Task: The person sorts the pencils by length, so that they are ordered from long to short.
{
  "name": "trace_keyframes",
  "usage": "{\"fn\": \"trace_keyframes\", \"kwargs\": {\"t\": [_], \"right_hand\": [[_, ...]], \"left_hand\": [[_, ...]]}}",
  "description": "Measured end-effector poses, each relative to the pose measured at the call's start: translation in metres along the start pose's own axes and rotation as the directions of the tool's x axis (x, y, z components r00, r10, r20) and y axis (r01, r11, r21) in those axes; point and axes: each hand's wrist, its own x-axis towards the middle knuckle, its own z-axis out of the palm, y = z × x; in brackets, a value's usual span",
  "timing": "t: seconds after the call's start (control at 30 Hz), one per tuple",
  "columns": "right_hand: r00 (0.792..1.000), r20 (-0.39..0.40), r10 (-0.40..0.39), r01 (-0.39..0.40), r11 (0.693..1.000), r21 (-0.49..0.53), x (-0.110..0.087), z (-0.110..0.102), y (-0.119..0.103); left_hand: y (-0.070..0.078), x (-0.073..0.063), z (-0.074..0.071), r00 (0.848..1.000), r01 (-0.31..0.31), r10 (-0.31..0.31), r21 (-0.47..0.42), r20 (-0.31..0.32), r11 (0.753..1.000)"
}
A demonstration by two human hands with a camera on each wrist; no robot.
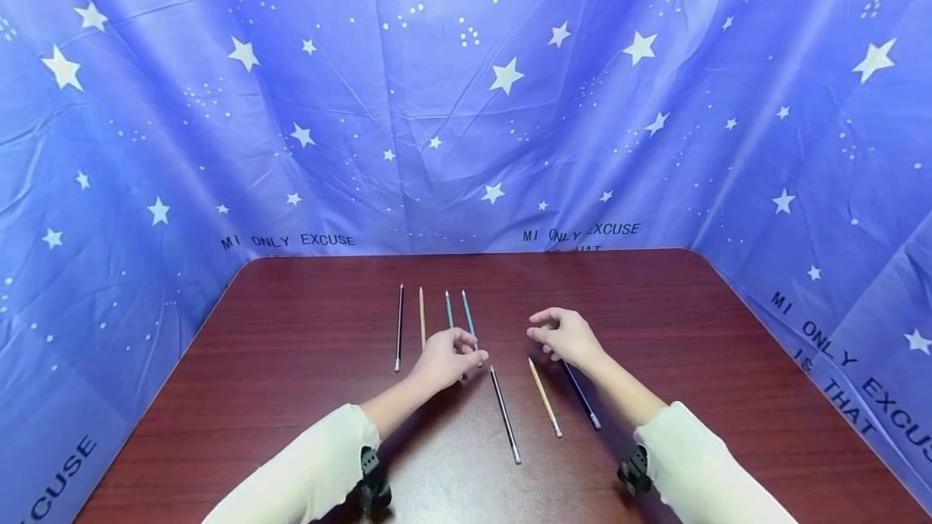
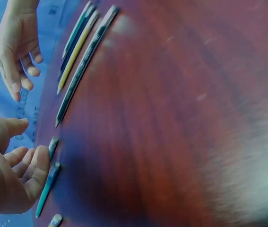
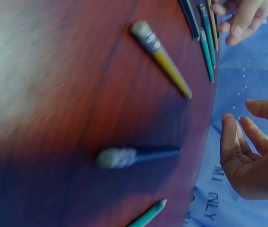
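Note:
My left hand [image 1: 447, 358] hovers over the near ends of two teal pencils [image 1: 468, 314], its fingers loosely bent and thumb apart. In the left wrist view nothing shows between thumb and fingers. A tan pencil [image 1: 422, 318] runs partly behind this hand, with a black pencil [image 1: 399, 327] farther left. My right hand [image 1: 569, 336] is held above the far ends of a yellow pencil [image 1: 544, 397] and a dark blue pencil [image 1: 582, 396], fingers relaxed and holding nothing. Between the hands, nearer me, lies another black pencil [image 1: 505, 415] with a silvery end.
A green pencil [image 3: 148, 213] shows at the bottom of the right wrist view; the right arm hides it in the head view. The dark red wooden table [image 1: 291, 403] ends at a blue star-printed cloth [image 1: 408, 103] behind and at both sides.

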Motion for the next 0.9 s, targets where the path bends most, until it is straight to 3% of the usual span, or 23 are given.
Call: {"fn": "trace_keyframes", "kwargs": {"t": [0.2,0.47,0.9], "right_hand": [[1.000,0.020,0.014,-0.014,1.000,-0.018,-0.009,-0.013,0.017],[0.998,0.047,0.044,-0.041,0.997,-0.073,-0.017,-0.022,0.032],[0.995,0.095,0.040,-0.022,0.982,-0.186,-0.026,-0.022,0.041]], "left_hand": [[0.001,-0.015,0.008,0.998,0.009,-0.005,-0.049,0.065,0.999],[0.003,-0.024,0.020,0.996,0.014,-0.014,-0.002,0.090,1.000],[0.007,-0.026,0.030,0.999,-0.053,0.051,0.253,0.012,0.966]]}}
